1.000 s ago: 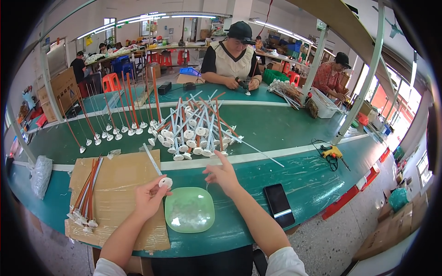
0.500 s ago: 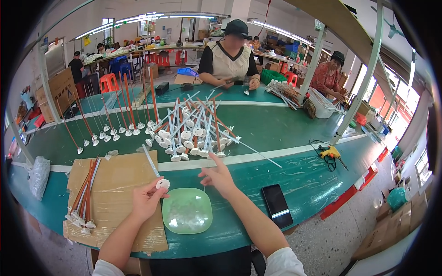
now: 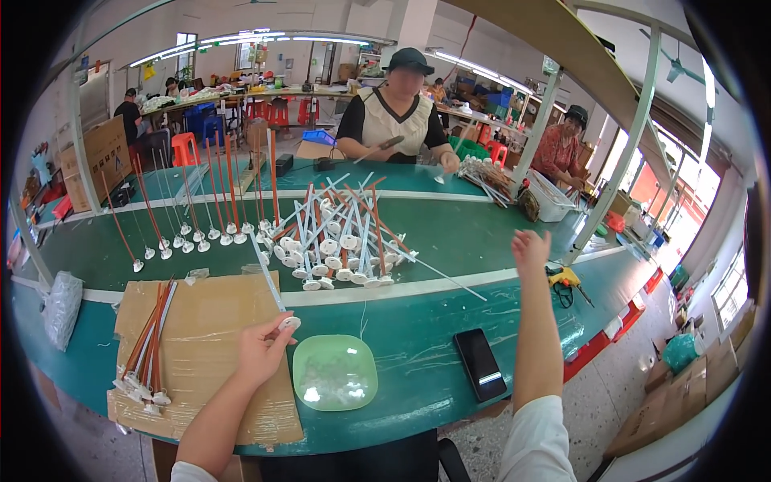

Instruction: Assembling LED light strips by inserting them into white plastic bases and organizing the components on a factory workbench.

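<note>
My left hand (image 3: 261, 347) grips a thin pale rod with a white round base (image 3: 287, 323), held over the edge of a brown cardboard sheet (image 3: 210, 309). My right hand (image 3: 531, 248) is raised out to the right above the green table, fingers apart and holding nothing. Between the two hands sits a pale green square dish (image 3: 335, 372) with small white bits in it. A heap of orange and pale blue rods with white bases (image 3: 341, 237) lies on the table beyond the dish.
A black phone (image 3: 479, 364) lies right of the dish. A bundle of orange rods (image 3: 148, 349) rests on the cardboard. More rods (image 3: 189, 201) stand upright at the back left. A person (image 3: 399, 112) works across the table; another (image 3: 566, 149) sits far right. A yellow tool (image 3: 563, 278) lies near the edge.
My right hand left the rod heap and swung out to the right, rising above the table. My left hand kept its rod and stayed over the cardboard edge.
</note>
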